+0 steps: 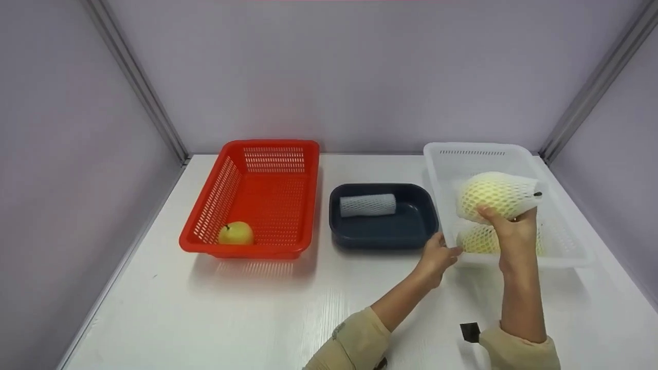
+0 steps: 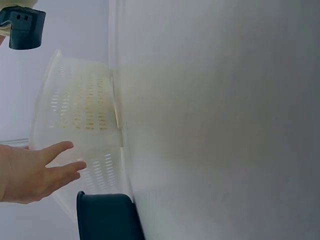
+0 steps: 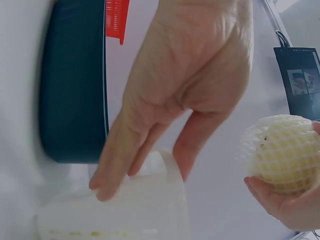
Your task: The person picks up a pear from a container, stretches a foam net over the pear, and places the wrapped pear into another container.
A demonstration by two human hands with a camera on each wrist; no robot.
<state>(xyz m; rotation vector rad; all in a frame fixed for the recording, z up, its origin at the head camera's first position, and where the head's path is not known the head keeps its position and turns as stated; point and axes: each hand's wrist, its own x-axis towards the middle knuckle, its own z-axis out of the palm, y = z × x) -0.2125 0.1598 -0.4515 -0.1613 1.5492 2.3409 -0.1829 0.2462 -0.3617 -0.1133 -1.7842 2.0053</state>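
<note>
My right hand grips a yellow pear in a white foam net, above the white basket. The net's narrow end points right. Below it, netted yellow fruit lies in the basket, partly hidden by the hand. My left hand holds the basket's near left corner. In the right wrist view that left hand has its fingers along the wall and its thumb across the rim, while the netted pear sits in the other hand. The left wrist view shows a hand beside the basket.
A dark blue basin stands left of the white basket with a flattened foam net in it. Farther left, a red basket holds a bare yellow pear. Pale walls enclose the white table.
</note>
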